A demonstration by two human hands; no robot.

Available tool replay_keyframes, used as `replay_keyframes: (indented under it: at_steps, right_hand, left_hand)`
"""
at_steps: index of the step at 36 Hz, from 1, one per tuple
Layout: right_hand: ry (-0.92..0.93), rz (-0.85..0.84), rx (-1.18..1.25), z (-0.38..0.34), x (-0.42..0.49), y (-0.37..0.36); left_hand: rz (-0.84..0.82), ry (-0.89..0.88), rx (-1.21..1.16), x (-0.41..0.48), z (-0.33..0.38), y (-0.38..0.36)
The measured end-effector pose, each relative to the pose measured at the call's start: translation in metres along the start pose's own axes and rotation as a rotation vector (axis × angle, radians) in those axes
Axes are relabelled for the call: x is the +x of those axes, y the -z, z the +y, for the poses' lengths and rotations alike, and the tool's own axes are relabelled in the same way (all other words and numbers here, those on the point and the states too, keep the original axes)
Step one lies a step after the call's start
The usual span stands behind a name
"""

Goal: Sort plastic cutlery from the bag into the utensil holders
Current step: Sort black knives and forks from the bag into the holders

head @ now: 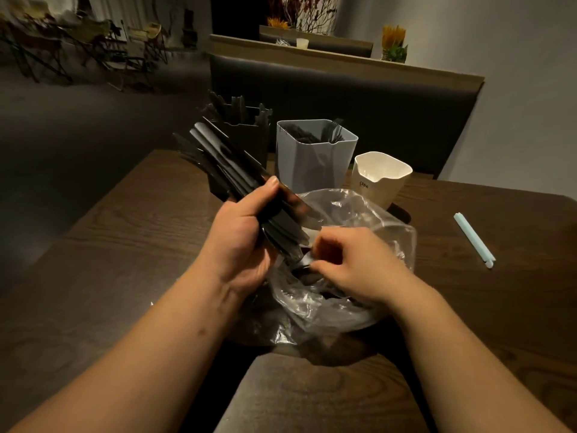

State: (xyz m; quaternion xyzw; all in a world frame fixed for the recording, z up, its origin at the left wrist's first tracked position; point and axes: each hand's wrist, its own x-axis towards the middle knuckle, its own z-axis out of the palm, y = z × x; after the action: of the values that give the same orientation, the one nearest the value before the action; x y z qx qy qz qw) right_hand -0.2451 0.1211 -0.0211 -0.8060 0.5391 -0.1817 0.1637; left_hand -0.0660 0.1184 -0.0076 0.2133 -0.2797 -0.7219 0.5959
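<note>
My left hand (243,242) grips a bundle of black plastic knives (224,160), handles fanned up and to the left. A clear plastic bag (359,276) lies open on the table with more black cutlery inside. My right hand (352,260) is in the bag's mouth, its fingers pinching a black piece (301,265) just below the bundle. Behind the bag stand three holders: a black one (246,132) with cutlery sticking out, a grey one (312,154) with dark cutlery inside, and a cream one (381,178) whose visible inside looks bare.
The dark wooden table (125,260) carries a pale blue bag clip (474,240) at the right. A padded bench back (343,98) runs behind the table. A dark chair back (312,398) rises at the near edge between my arms.
</note>
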Motion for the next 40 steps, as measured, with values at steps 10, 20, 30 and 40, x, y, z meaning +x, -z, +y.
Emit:
replay_keyframes:
  at_steps: [10,20,30,40]
  right_hand:
    - [-0.143,-0.315,-0.549,0.012,-0.008,0.015]
    - [-0.165,-0.292,-0.232,0.018,-0.008,0.018]
    - [-0.142,-0.049,0.083,0.028,-0.007,0.019]
    - [-0.206,0.344,0.65,0.032,-0.004,0.031]
  left_hand:
    - [-0.007,0.184,0.24,0.003,-0.014,0.016]
    - [-0.004,0.229,0.281,0.011,-0.014,0.027]
    - [-0.053,0.216,0.269,0.016,-0.011,0.033]
    - [-0.058,0.082,0.297,0.015,-0.026,0.026]
